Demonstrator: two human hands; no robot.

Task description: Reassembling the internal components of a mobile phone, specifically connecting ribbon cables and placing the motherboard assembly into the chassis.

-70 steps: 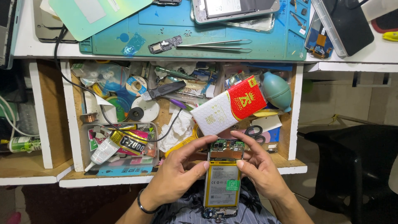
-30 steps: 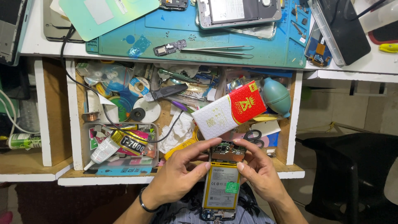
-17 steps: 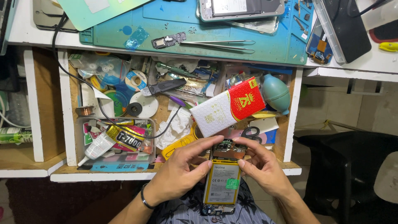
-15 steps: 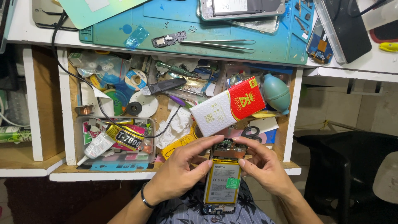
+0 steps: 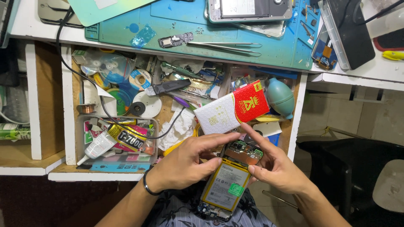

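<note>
Your left hand (image 5: 185, 166) and right hand (image 5: 277, 168), fingers curled, still pinch the opened phone (image 5: 229, 180) at six o'clock over your lap, as a moment ago, fingertips on its upper circuit board (image 5: 242, 149), below the cluttered drawer (image 5: 294, 122) at twelve o'clock.

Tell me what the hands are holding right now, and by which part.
Both hands hold an opened phone by its upper end: left hand on its left edge, right hand on its right.
</note>
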